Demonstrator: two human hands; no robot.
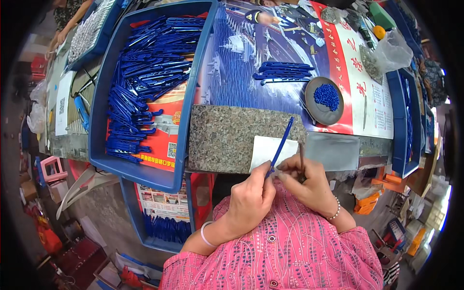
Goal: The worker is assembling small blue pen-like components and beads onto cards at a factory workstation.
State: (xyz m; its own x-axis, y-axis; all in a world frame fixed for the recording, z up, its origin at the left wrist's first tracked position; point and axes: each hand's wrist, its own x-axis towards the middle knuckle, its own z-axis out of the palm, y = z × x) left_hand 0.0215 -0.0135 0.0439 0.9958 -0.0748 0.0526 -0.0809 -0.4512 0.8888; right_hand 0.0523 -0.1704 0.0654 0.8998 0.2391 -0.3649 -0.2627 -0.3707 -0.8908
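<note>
"Clock centred on the hands, twelve straight out from the wearer. Left hand?"
"Left hand [252, 195]: thumb and forefinger drawn narrow, pinching the near end of a slender blue strip [281, 144]. Other fingers curled under."
"How does the strip lie to those fingertips?"
"Runs out past them toward one o'clock, far tip free, tilted, above a white sheet [263, 149]. Only the near end is in the grip."
"Right hand?"
"Right hand [309, 181], at about three o'clock of the strip's near end. Fingers bent, a thin brown rod [302, 158] held among them, standing nearly along twelve to six. Thumb and forefinger tips just beside the pinched end; whether they touch it, cannot tell. Too small to make out."
"Surroundings?"
"White sheet lies partly on a speckled stone slab [222, 137], which reaches off to ten. At one o'clock, a round dark dish [323, 118] with small blue pieces [326, 96] heaped inside. Twelve, farther out: a loose stack of blue strips [284, 70] on a printed poster."
"And ten?"
"Large blue tray [140, 175], many more such strips in it, red printed sheet showing beneath. A lower tray at eight, also holding blue strips."
</note>
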